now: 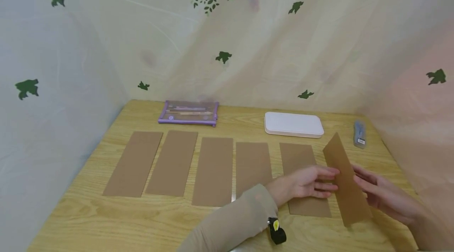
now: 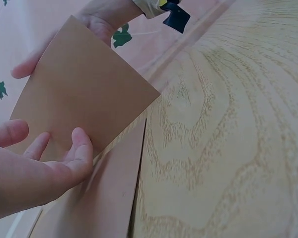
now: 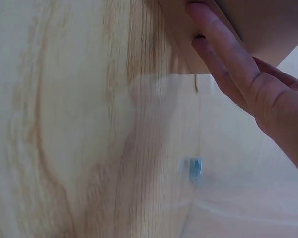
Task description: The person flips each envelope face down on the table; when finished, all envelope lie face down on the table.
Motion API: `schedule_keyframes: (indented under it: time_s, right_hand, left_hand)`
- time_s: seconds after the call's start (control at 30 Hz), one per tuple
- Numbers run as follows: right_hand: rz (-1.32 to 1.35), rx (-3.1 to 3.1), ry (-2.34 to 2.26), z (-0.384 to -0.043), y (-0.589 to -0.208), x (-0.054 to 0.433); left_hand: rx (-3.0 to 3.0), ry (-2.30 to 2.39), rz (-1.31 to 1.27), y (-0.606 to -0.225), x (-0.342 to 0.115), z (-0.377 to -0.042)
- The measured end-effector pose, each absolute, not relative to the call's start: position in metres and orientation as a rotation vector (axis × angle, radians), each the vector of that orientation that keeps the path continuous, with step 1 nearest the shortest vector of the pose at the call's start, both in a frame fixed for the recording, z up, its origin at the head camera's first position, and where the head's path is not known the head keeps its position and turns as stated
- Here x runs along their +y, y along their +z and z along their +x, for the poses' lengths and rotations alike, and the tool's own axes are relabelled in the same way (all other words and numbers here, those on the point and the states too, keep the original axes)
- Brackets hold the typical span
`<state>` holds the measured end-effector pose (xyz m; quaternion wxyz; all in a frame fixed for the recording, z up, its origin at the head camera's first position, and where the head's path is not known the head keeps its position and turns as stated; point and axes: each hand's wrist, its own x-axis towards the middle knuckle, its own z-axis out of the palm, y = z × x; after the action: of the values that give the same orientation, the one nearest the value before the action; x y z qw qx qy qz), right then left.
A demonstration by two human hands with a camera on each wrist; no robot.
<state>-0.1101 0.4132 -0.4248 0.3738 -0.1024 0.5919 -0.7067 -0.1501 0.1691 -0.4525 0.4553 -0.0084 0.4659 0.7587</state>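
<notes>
A brown cardboard rectangle (image 1: 347, 189) stands tilted on edge between my two hands at the right of the table. My left hand (image 1: 312, 183) touches its left face with the fingertips; in the left wrist view those fingertips (image 2: 79, 136) lie against the board, the thumb apart from them. On the other face, my right hand (image 1: 386, 195) rests extended fingers; the right wrist view shows these fingers (image 3: 228, 54) fairly straight along the cardboard (image 3: 181, 34). Beneath my left hand lies another cardboard rectangle (image 1: 296, 155), partly covered by the hand.
More brown rectangles (image 1: 213, 171) lie in a row to the left. Behind them are a clear pouch with purple edging (image 1: 188, 114) holding pencils, a white case (image 1: 293, 124) and a small bluish-grey packet (image 1: 360, 134). A leaf-patterned curtain (image 1: 248, 70) surrounds the wooden table (image 1: 106, 220).
</notes>
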Motion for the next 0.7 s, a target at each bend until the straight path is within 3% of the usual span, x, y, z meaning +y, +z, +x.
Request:
schedule_keyframes:
  time_s: [0.23, 0.47, 0.7]
  right_hand:
    - [-0.031, 1.901, -1.651, -0.107, -0.423, 0.417]
    - [-0.096, 1.883, -1.702, -0.109, -0.416, 0.420]
    - [-0.207, 1.488, -1.938, -0.108, -0.419, 0.429]
  left_hand:
    - [1.154, 1.862, -0.017, -0.453, 0.170, -0.150]
    - [1.154, 1.874, -0.015, -0.454, 0.168, -0.153]
    - [1.134, 1.886, -0.022, -0.458, 0.169, -0.153]
